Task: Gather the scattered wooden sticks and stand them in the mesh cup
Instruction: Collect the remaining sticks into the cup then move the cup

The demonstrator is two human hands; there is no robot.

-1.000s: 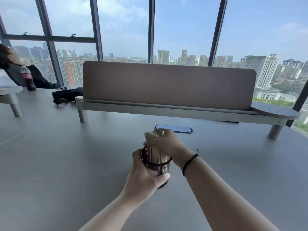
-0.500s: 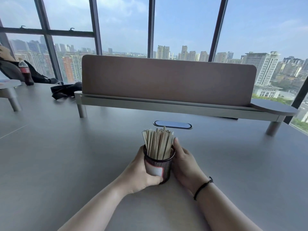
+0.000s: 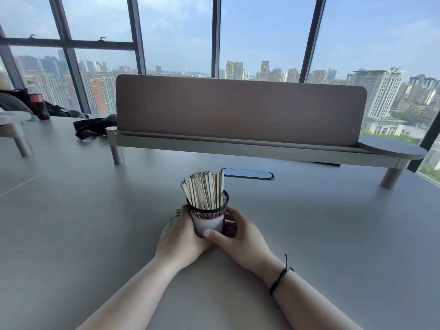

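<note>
Mesh cup (image 3: 209,219) of wooden sticks (image 3: 204,190), upright on grey worktop (image 3: 95,234).
Left hand (image 3: 179,236) and right hand (image 3: 240,239) wrapped around the cup's sides, right thumb across its white label; sticks lean slightly left, bunched above the rim.

A brown divider panel (image 3: 240,108) stands across the grey table (image 3: 95,234), a cola bottle (image 3: 38,103) far left.

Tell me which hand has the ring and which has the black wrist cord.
The left hand wears the ring, on a finger pressed to the mesh cup. The right hand has the black cord at its wrist; no ring visible on it.
</note>
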